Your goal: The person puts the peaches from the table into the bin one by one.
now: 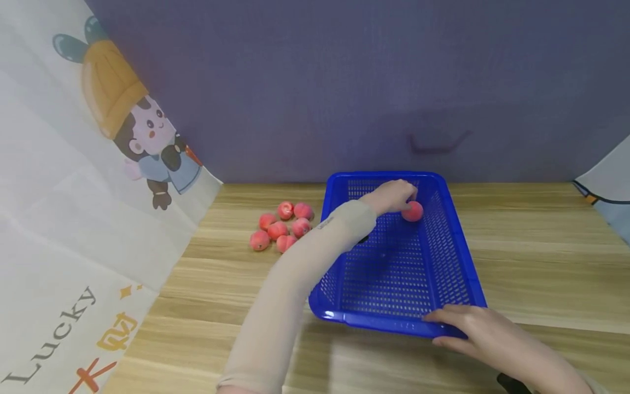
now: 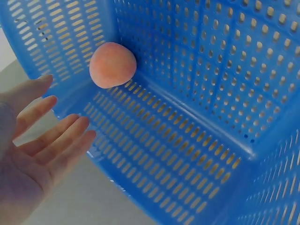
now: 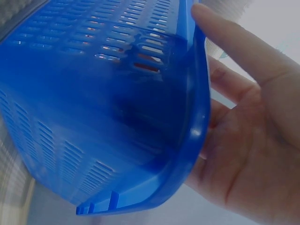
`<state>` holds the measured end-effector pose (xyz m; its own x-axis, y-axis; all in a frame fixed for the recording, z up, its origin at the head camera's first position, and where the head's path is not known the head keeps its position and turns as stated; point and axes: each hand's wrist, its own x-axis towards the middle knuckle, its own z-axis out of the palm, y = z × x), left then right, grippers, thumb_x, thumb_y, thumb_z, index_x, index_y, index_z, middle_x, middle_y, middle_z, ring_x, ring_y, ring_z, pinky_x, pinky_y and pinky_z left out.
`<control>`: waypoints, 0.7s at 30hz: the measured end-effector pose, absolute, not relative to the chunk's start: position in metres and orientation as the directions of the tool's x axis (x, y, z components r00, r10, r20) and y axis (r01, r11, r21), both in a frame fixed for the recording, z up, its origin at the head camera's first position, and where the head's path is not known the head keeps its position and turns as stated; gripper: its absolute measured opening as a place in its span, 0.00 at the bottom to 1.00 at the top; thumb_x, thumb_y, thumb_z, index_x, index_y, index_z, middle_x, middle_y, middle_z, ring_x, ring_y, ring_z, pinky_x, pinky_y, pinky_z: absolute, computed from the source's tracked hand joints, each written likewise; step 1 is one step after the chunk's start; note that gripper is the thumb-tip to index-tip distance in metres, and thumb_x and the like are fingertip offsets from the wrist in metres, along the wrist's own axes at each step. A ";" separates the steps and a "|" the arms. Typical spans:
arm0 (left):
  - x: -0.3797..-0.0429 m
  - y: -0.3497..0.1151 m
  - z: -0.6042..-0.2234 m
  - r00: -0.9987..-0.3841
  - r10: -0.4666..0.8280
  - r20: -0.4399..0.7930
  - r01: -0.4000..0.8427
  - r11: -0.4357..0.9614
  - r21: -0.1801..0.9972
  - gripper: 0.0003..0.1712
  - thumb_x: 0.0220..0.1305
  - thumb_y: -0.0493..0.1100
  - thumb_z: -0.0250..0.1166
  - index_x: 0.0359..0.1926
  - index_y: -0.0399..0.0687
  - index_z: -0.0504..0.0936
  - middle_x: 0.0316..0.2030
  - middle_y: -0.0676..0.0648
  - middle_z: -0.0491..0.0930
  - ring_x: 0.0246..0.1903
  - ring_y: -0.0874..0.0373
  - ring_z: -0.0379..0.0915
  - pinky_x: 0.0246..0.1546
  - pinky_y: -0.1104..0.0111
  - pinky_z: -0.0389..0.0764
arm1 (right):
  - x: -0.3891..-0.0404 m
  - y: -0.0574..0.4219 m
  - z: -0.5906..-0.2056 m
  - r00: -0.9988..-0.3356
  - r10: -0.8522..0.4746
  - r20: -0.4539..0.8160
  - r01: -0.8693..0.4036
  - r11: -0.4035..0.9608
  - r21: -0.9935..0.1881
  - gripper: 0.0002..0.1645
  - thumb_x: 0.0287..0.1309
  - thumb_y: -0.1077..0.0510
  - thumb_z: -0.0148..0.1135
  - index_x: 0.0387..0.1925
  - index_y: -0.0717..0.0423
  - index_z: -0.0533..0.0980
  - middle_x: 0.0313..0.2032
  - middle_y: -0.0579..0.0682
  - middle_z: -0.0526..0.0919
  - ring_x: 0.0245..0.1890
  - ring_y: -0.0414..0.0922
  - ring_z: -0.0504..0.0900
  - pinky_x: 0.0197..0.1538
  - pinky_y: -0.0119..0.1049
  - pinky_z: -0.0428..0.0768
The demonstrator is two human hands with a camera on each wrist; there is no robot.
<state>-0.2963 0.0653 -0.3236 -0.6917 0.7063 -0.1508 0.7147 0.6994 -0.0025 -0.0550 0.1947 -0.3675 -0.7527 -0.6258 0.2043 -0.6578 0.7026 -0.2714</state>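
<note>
A blue plastic basket (image 1: 384, 268) with slotted walls stands on the table. One peach (image 1: 412, 211) lies inside it, in a far corner as the left wrist view shows (image 2: 112, 65). My left hand (image 1: 394, 196) reaches over the basket beside that peach. In the left wrist view this hand (image 2: 47, 150) has its fingers extended and apart, with nothing between them. At the near right corner my right hand (image 1: 467, 328) grips the basket's rim, the thumb (image 3: 234, 42) on one side and the fingers behind the other.
Several peaches (image 1: 278, 230) lie grouped on the wooden table (image 1: 206, 295), left of the basket; the left sleeve (image 1: 295, 273) passes close by them. A dark cloth wall (image 1: 275, 98) rises behind, and a printed white sheet (image 1: 74, 230) hangs at the left.
</note>
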 end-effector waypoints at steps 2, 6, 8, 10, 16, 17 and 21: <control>-0.294 0.064 -0.322 -0.681 0.713 -0.167 0.725 0.689 -0.015 0.16 0.59 0.45 0.58 0.48 0.49 0.76 0.45 0.54 0.75 0.45 0.62 0.69 0.45 0.75 0.68 | -0.055 0.195 -0.368 -0.749 -0.627 0.216 -0.663 0.702 -0.261 0.15 0.46 0.47 0.63 0.38 0.46 0.78 0.34 0.45 0.82 0.35 0.51 0.80 0.35 0.47 0.77; -0.287 0.061 -0.318 -0.648 0.741 -0.179 0.754 0.656 -0.014 0.14 0.58 0.43 0.58 0.45 0.47 0.76 0.41 0.54 0.75 0.42 0.63 0.69 0.43 0.75 0.69 | -0.055 0.194 -0.367 -0.752 -0.626 0.205 -0.659 0.704 -0.265 0.15 0.46 0.47 0.62 0.38 0.46 0.78 0.35 0.45 0.82 0.35 0.50 0.80 0.35 0.46 0.77; -0.283 0.059 -0.315 -0.624 0.762 -0.173 0.774 0.633 -0.005 0.11 0.59 0.43 0.56 0.42 0.46 0.77 0.37 0.54 0.75 0.37 0.63 0.68 0.40 0.74 0.69 | -0.055 0.194 -0.367 -0.754 -0.626 0.199 -0.656 0.705 -0.270 0.16 0.47 0.47 0.62 0.38 0.46 0.78 0.35 0.45 0.82 0.35 0.50 0.80 0.35 0.46 0.77; -0.278 0.056 -0.313 -0.603 0.780 -0.167 0.791 0.612 0.000 0.10 0.60 0.44 0.53 0.37 0.46 0.77 0.32 0.54 0.72 0.33 0.63 0.66 0.38 0.73 0.69 | -0.055 0.194 -0.367 -0.749 -0.628 0.212 -0.663 0.700 -0.265 0.16 0.46 0.47 0.63 0.38 0.46 0.78 0.35 0.44 0.82 0.35 0.49 0.80 0.35 0.46 0.77; -0.262 0.048 -0.304 -0.574 0.798 -0.184 0.814 0.581 -0.021 0.07 0.62 0.43 0.51 0.33 0.49 0.76 0.30 0.54 0.71 0.35 0.63 0.68 0.38 0.71 0.71 | -0.055 0.195 -0.368 -0.734 -0.628 0.257 -0.678 0.695 -0.238 0.16 0.45 0.47 0.64 0.38 0.46 0.79 0.34 0.44 0.82 0.34 0.48 0.80 0.34 0.45 0.78; -0.260 0.046 -0.302 -0.572 0.799 -0.188 0.817 0.576 -0.038 0.07 0.61 0.42 0.52 0.35 0.50 0.76 0.31 0.54 0.72 0.36 0.63 0.69 0.38 0.71 0.71 | -0.055 0.194 -0.368 -0.731 -0.628 0.265 -0.681 0.694 -0.234 0.16 0.44 0.47 0.64 0.38 0.46 0.79 0.33 0.44 0.82 0.34 0.48 0.80 0.34 0.45 0.78; -0.252 0.038 -0.293 -0.562 0.803 -0.198 0.827 0.550 -0.115 0.11 0.58 0.43 0.57 0.43 0.53 0.77 0.35 0.54 0.75 0.40 0.62 0.70 0.41 0.71 0.71 | -0.055 0.194 -0.367 -0.734 -0.627 0.261 -0.678 0.696 -0.236 0.16 0.44 0.48 0.64 0.38 0.46 0.79 0.34 0.45 0.82 0.34 0.49 0.80 0.34 0.46 0.77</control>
